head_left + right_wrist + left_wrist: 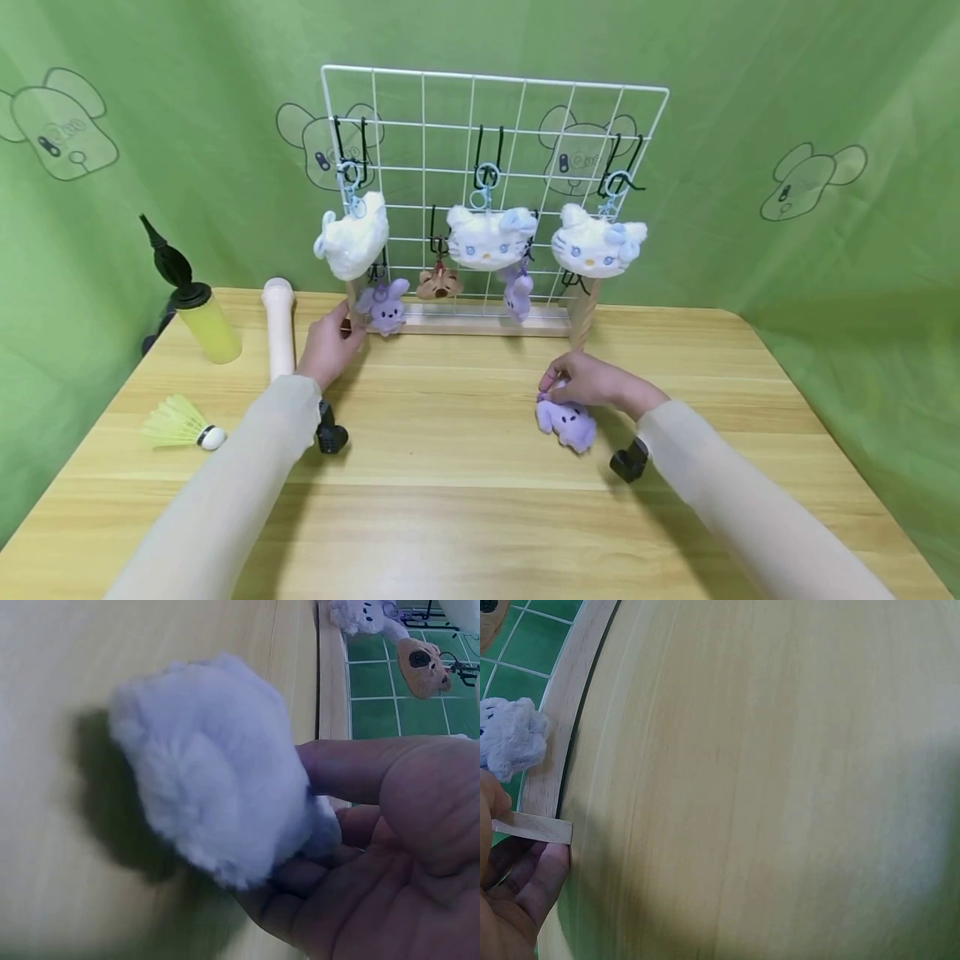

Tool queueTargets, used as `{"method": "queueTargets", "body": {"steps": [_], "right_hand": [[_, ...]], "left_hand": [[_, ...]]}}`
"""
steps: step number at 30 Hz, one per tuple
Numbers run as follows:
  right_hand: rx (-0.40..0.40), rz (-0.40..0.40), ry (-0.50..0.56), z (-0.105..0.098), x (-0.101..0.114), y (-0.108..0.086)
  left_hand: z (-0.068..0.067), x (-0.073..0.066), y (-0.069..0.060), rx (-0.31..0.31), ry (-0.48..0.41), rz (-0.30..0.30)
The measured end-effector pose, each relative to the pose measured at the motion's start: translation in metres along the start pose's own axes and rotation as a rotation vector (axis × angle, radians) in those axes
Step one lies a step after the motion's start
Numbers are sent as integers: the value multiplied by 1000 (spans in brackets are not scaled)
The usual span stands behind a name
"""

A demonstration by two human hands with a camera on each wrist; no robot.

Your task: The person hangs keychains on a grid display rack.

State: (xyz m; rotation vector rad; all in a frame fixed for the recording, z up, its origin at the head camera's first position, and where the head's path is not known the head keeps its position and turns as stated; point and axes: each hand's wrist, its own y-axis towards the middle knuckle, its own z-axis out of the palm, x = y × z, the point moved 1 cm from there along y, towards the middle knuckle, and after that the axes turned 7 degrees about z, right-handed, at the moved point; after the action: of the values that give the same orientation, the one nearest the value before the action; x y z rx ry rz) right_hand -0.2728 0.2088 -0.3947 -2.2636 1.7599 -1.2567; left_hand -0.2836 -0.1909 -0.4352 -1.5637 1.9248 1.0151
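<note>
My right hand [592, 382] pinches a purple plush keychain [573, 427] by its top, and the toy hangs tilted just over the table. In the right wrist view the plush [210, 772] fills the middle, between thumb and fingers. My left hand [328, 346] is at the rack's left end. There the left wrist view shows its thumb and fingers around the wooden foot [536, 826] of the stand. The white grid rack [495, 81] carries several plush keychains on black hooks: white cat heads [491, 239] above, a brown bear [439, 284] and purple rabbits [386, 315] below.
On the left side of the table [450, 533] lie a yellow shuttlecock [178, 423] and a pale pink stick-like object [280, 325]. A yellow bottle with a black nozzle [210, 329] stands behind them. Green cloth [750, 67] hangs around the table.
</note>
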Motion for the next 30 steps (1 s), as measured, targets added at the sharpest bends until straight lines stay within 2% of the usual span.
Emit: {"method": "queueTargets", "body": {"steps": [4,11,16,24,30], "right_hand": [[-6,3,-21,-1,1,-3],[4,-54,-53,-4,3,-8],[-45,-66,9,-4,-2,-10],[-135,-188,38,-2,-17,-10],[-174,-216,201,-1,-31,-12]], "left_hand": [[1,1,0,0,0,0],[1,3,1,-7,2,9],[1,3,1,1,-10,6],[2,4,2,-2,-24,14],[1,5,1,-7,-28,14]]}}
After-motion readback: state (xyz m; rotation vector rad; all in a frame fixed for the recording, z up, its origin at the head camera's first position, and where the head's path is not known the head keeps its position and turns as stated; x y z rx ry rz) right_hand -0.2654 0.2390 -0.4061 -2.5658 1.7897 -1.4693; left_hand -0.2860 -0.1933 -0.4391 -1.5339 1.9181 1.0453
